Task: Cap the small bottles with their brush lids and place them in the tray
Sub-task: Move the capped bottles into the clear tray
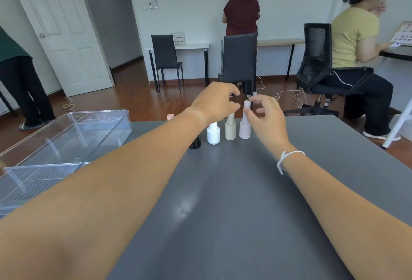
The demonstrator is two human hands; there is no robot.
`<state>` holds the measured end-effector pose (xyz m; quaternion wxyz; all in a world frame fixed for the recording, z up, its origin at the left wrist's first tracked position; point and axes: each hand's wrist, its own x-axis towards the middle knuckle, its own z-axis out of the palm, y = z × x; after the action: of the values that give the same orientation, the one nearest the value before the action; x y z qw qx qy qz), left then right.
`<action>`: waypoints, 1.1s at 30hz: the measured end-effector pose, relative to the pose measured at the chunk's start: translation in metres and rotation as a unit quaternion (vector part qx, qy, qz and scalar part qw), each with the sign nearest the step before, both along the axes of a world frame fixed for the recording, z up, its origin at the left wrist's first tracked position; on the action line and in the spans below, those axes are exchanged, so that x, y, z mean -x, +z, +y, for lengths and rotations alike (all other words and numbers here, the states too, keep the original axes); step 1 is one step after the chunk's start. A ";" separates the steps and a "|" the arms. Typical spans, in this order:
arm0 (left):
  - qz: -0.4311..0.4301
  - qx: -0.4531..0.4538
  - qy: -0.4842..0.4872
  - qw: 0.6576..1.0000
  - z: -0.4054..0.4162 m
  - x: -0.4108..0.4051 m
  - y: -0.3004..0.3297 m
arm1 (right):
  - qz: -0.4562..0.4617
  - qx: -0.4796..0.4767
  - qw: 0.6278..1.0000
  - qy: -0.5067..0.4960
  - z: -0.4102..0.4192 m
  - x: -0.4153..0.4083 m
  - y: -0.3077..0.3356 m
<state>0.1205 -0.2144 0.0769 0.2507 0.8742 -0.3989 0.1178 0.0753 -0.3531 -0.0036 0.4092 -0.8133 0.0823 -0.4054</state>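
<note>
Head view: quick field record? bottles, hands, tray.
bottles: four upright in a row on the grey table: black bottle, white bottle, beige bottle, pink bottle
caps: on the white, beige and pink; black's top hidden by the arm
left hand: above the beige bottle's cap, fingers curled
right hand: fingers pinch the pink bottle's cap
tray: clear, with dividers, no bottles in it
extra: pink cap behind the left arm

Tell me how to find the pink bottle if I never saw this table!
Look at the grey table, at the row of small bottles near its far edge. The pink bottle stands at the right end, beside the beige bottle. It alone is pale pink, and the right hand pinches its lid with its fingers.
</note>
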 end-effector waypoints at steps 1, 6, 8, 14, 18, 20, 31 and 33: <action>0.007 -0.001 0.000 1.000 -0.001 -0.002 -0.001 | 0.001 -0.007 1.000 0.006 -0.001 -0.001 -0.001; 0.018 -0.008 -0.001 1.000 -0.005 -0.009 -0.003 | -0.012 -0.036 0.999 0.033 -0.003 -0.001 0.000; 0.015 -0.009 0.001 1.000 -0.007 -0.009 -0.004 | -0.016 -0.042 0.998 0.035 -0.003 -0.001 0.001; 0.005 -0.006 0.018 1.000 -0.008 -0.012 -0.011 | -0.003 -0.033 0.998 0.045 -0.004 -0.005 0.000; 0.017 0.017 0.020 1.000 -0.009 -0.013 -0.012 | -0.006 -0.045 0.998 0.039 -0.004 -0.005 0.001; 0.024 0.040 0.021 0.999 -0.009 -0.012 -0.010 | -0.005 -0.054 0.998 0.031 -0.003 -0.003 0.004; 0.042 0.235 0.035 0.970 0.039 -0.010 0.081 | -0.081 -0.057 0.995 0.023 0.024 0.006 0.085; 0.040 0.260 0.042 0.964 0.060 -0.011 0.098 | -0.092 -0.054 0.994 0.038 0.041 0.003 0.105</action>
<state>0.1318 -0.1541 0.1748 0.4801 0.7987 -0.3072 0.1929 0.0725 -0.3122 0.1010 0.4736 -0.7519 0.0354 -0.4573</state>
